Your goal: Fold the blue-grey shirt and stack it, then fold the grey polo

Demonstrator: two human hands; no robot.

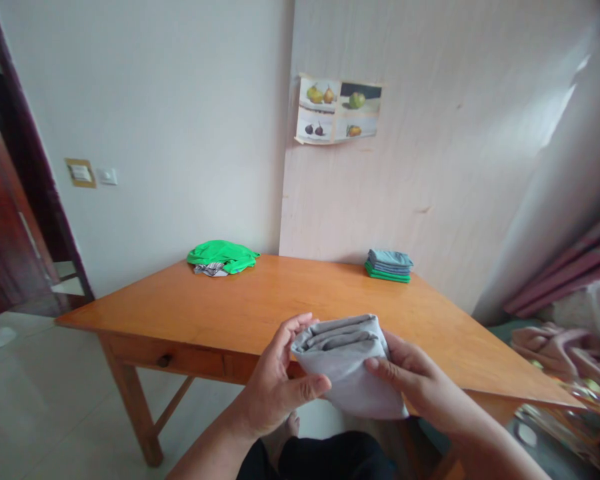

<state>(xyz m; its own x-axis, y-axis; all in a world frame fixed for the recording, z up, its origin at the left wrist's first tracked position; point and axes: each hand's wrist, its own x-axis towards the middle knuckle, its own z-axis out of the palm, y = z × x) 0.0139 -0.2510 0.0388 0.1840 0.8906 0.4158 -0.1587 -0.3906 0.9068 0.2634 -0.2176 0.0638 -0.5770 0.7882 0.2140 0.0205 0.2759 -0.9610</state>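
A folded grey cloth (347, 360) is held in the air in front of the near edge of a wooden table (260, 307). My left hand (277, 383) grips its left side, thumb across the front and fingers curled round the folded edge. My right hand (415, 387) holds its right side, fingers pressed over the front. A neat stack of folded cloths (389, 265), blue-grey on green, lies at the table's far right by the wall. A crumpled green cloth (223, 255) over a white patterned piece (209, 269) lies at the far left corner.
The table has a drawer with a knob (164, 361) on its left front. A fruit poster (337, 110) hangs on the wall. A dark wooden door (10, 220) stands at the left. Piled fabrics and a basket (565, 360) crowd the right. Tiled floor lies below.
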